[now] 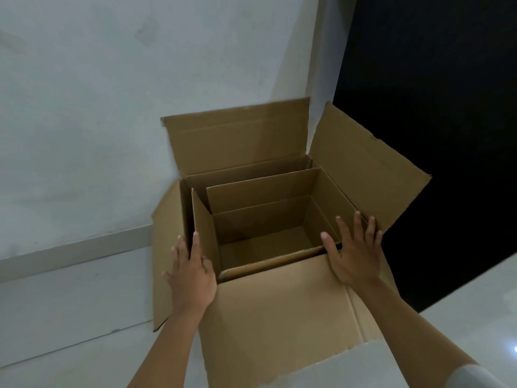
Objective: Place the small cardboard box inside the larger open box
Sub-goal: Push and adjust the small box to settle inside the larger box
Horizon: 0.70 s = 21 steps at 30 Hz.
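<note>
Head view: the small cardboard box (268, 228), open-topped with its flaps up, sits inside the larger open box (279, 317), which stands on a pale floor (70, 317) against a white wall (84, 107). The left hand (193, 273), fingers spread, rests at the small box's left flap. The right hand (355, 253), fingers spread, lies flat at its right near corner.
</note>
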Each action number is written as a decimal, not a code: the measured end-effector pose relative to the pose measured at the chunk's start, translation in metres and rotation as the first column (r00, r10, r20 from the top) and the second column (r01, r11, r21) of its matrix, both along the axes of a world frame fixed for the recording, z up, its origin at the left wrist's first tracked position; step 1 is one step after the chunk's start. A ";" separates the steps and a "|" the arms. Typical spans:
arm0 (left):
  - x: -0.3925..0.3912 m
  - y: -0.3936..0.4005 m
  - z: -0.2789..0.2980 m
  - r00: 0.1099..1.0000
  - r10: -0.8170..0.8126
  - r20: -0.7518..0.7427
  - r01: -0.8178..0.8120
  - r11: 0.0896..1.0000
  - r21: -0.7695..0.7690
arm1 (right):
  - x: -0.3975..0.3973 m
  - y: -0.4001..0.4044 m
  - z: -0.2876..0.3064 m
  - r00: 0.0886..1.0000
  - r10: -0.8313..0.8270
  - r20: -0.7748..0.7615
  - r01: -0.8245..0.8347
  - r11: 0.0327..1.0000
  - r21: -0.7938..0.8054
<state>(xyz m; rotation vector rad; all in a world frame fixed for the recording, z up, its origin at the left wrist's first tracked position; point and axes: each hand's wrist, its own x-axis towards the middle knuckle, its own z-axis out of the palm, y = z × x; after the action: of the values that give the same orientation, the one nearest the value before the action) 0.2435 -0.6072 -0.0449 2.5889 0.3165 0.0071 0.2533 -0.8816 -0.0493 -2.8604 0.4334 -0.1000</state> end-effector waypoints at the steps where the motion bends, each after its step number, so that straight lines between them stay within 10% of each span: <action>1: 0.002 -0.001 0.001 1.000 -0.004 0.008 0.004 1.000 -0.006 | 0.003 -0.001 0.000 1.000 0.007 0.004 -0.007 1.000 0.003; 21: 0.010 0.004 0.004 0.999 -0.015 -0.032 0.011 0.994 -0.108 | 0.013 -0.010 0.003 0.989 0.141 -0.038 -0.140 0.990 0.019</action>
<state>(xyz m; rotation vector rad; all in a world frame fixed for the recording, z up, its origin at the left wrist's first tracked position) 0.2536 -0.6032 -0.0406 2.4863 0.3032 -0.0555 0.2662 -0.8916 -0.0462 -2.8704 0.2378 -0.0149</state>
